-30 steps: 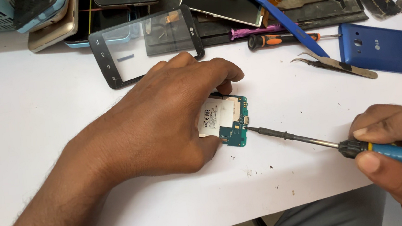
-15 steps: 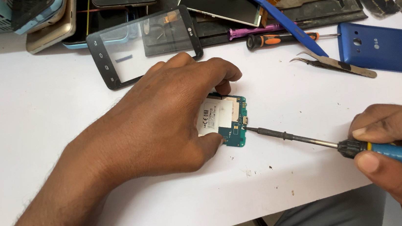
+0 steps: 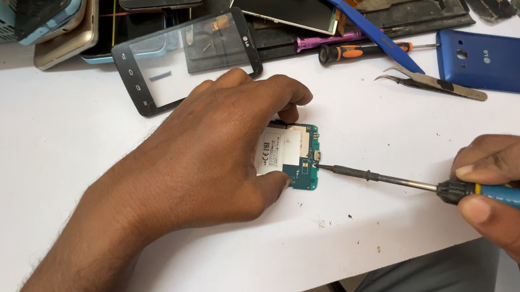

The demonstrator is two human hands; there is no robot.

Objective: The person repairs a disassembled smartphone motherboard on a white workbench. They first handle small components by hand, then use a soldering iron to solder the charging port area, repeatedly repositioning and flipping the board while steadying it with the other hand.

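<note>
Unscrewing appears under way: circuit board (image 3: 293,155) is pinned on the desk (image 3: 50,147) by the left hand (image 3: 209,151); screwdriver (image 3: 442,189), tip at its edge, is clasped in the right hand (image 3: 518,191). Steady downward turning is needed.

Left hand (image 3: 209,151) pinning circuit board (image 3: 296,156), right hand (image 3: 519,194) gripping screwdriver (image 3: 442,187)
</note>
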